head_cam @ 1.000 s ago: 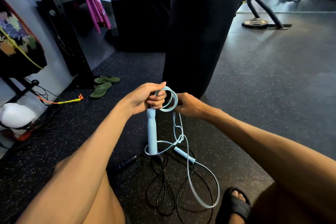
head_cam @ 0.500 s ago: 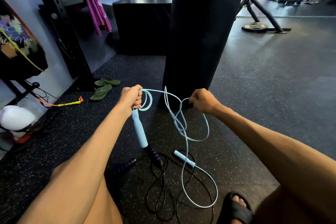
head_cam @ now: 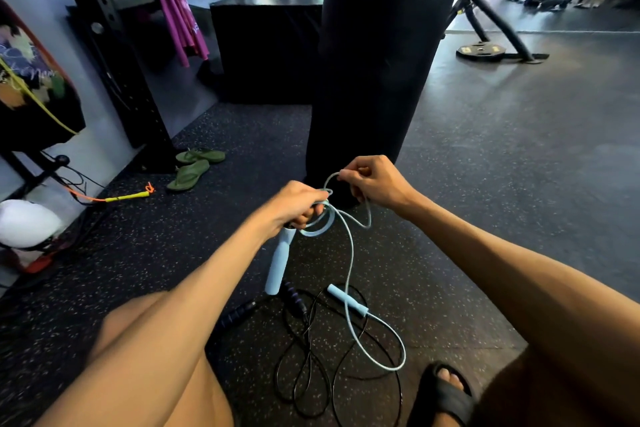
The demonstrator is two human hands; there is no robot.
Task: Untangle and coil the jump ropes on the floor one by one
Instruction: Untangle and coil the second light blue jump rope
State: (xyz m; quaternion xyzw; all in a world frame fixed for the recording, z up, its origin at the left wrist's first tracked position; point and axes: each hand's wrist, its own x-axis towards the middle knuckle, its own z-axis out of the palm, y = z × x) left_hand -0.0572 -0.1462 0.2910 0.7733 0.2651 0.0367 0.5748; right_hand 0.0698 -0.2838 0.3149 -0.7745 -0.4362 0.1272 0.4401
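My left hand grips the top of a light blue jump rope handle together with a small coil of the light blue cord. The handle hangs down from that fist. My right hand pinches a loop of the same cord just to the right of my left hand. The rope's second blue handle lies on the floor, its cord curving round below. A black jump rope with dark handles lies tangled on the floor beneath.
A black punching bag hangs right behind my hands. Green flip-flops and a yellow-orange rope handle lie at the left by a black rack. My sandalled foot is at the bottom right.
My hands came apart, stretching cord between them, then closed together again. My right hand now brings a fresh loop up to my left hand; the blue handle swung slightly.
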